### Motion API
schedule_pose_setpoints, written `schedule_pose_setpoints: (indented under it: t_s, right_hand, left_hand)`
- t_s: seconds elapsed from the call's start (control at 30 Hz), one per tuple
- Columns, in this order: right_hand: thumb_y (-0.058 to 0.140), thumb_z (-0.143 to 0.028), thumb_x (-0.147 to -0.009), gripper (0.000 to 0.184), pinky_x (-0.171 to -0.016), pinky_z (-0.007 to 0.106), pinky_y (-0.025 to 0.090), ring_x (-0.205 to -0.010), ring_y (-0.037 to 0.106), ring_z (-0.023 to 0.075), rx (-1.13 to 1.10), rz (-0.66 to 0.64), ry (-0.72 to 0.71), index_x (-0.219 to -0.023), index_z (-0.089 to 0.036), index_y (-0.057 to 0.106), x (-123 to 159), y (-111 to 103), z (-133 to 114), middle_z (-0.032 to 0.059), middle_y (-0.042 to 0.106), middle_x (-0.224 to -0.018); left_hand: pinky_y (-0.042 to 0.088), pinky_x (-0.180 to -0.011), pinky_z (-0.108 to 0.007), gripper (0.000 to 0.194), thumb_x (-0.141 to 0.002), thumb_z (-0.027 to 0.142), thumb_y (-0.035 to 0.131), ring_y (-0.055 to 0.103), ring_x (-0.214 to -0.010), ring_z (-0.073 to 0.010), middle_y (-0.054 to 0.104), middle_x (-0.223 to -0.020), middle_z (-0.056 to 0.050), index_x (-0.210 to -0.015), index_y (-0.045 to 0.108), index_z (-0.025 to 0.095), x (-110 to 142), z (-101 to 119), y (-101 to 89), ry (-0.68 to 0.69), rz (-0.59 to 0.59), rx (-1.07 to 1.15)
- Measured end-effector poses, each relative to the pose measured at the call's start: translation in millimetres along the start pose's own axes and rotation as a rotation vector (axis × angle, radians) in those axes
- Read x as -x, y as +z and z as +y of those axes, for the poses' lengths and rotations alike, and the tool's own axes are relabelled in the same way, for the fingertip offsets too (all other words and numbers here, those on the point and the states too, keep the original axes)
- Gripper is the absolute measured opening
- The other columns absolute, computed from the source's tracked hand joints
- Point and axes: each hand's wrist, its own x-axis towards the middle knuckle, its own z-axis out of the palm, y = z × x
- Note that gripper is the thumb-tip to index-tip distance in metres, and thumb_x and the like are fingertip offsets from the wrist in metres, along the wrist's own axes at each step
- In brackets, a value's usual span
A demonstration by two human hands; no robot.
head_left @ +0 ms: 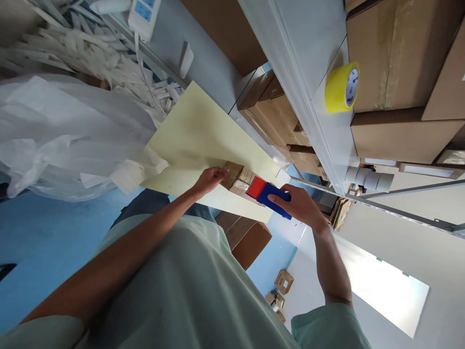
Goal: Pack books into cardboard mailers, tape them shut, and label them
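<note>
A small cardboard box [233, 175] with shiny clear tape on its side lies on a pale yellow board [185, 131]. My left hand [210, 180] is closed, its fingertips at the near-left end of the box. In my right hand [301, 205] is a blue and red tape dispenser [272, 196], gripped by its blue body. The red end rests against the right part of the box and hides some of it.
A white plastic bag [69, 131] bulges at the left beside a heap of paper strips [109, 63]. A power strip [144, 17] lies at the top. Yellow tape [336, 88] and cardboard boxes [407, 53] occupy the shelf. Below the board stands an open carton [250, 242].
</note>
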Motion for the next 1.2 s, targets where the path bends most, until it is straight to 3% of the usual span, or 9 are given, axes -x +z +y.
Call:
schedule_pose_setpoints:
  t_s: [0.13,0.37,0.53,0.67,0.77,0.97,1.2]
  right_hand:
    - [0.069,-0.076,-0.092,0.052,-0.048,0.03,0.044,-0.056,0.068,0.0205,0.007,-0.016,0.027,-0.1,-0.025,0.069,-1.8,-0.9,-8.9,0.0032,0.074,-0.075]
    - [0.07,-0.075,-0.092,0.05,-0.049,0.03,0.044,-0.056,0.068,0.0204,0.018,-0.015,0.033,-0.095,-0.025,0.067,-2.1,1.9,-12.2,0.0028,0.074,-0.072]
    - [0.068,-0.075,-0.094,0.049,-0.051,0.031,0.043,-0.057,0.068,0.021,0.038,0.002,-0.003,-0.09,-0.026,0.067,-1.0,3.4,-8.5,0.0026,0.073,-0.068]
    - [0.066,-0.076,-0.094,0.05,-0.053,0.031,0.042,-0.056,0.067,0.0214,0.066,0.02,-0.019,-0.09,-0.026,0.067,-0.1,6.2,-6.0,0.0015,0.071,-0.064]
    - [0.066,-0.077,-0.094,0.051,-0.055,0.031,0.042,-0.059,0.068,0.0222,0.067,0.024,-0.011,-0.091,-0.026,0.066,0.0,9.7,-4.2,0.0008,0.07,-0.063]
    - [0.066,-0.076,-0.094,0.05,-0.06,0.032,0.044,-0.069,0.072,0.0239,0.072,0.054,-0.054,-0.095,-0.026,0.067,0.0,16.3,0.0,0.0023,0.073,-0.071]
    - [0.066,-0.075,-0.095,0.048,-0.062,0.032,0.043,-0.075,0.073,0.026,0.077,0.097,-0.053,-0.094,-0.026,0.067,2.0,21.3,16.9,0.0029,0.072,-0.071]
  left_hand:
    - [0.051,-0.079,-0.03,0.025,-0.085,0.043,0.069,0.07,-0.085,-0.0217,0.081,-0.094,-0.007,-0.092,0.078,0.021,-1.3,-3.8,5.0,0.087,0.012,-0.174]
    - [0.053,-0.082,-0.035,0.023,-0.097,0.035,0.061,0.071,-0.084,-0.0252,0.079,-0.103,-0.01,-0.107,0.078,0.023,3.5,-10.7,10.7,0.244,0.068,-0.468]
    - [0.058,-0.088,-0.039,0.058,-0.084,0.035,0.079,0.072,-0.09,-0.0271,0.075,-0.111,-0.014,-0.137,0.066,0.017,1.5,-16.8,5.4,0.195,0.138,-0.546]
    - [0.06,-0.1,-0.039,0.058,-0.088,0.02,0.065,0.072,-0.107,-0.0242,0.068,-0.128,-0.015,-0.146,0.058,0.016,15.8,-10.2,12.6,0.363,0.057,-0.37]
    - [0.062,-0.101,-0.039,0.069,-0.088,0.02,0.067,0.07,-0.111,-0.0227,0.062,-0.137,-0.014,-0.155,0.05,0.023,28.5,2.8,24.0,0.488,-0.055,-0.312]
    - [0.061,-0.104,-0.043,0.065,-0.086,0.011,0.068,0.066,-0.116,-0.0262,0.055,-0.141,-0.015,-0.149,0.06,0.027,21.0,22.6,36.4,0.596,-0.187,-0.528]
    - [0.058,-0.11,-0.046,0.062,-0.087,0.005,0.067,0.065,-0.117,-0.0274,0.058,-0.137,-0.013,-0.145,0.062,0.025,6.5,18.9,42.6,0.61,-0.204,-0.661]
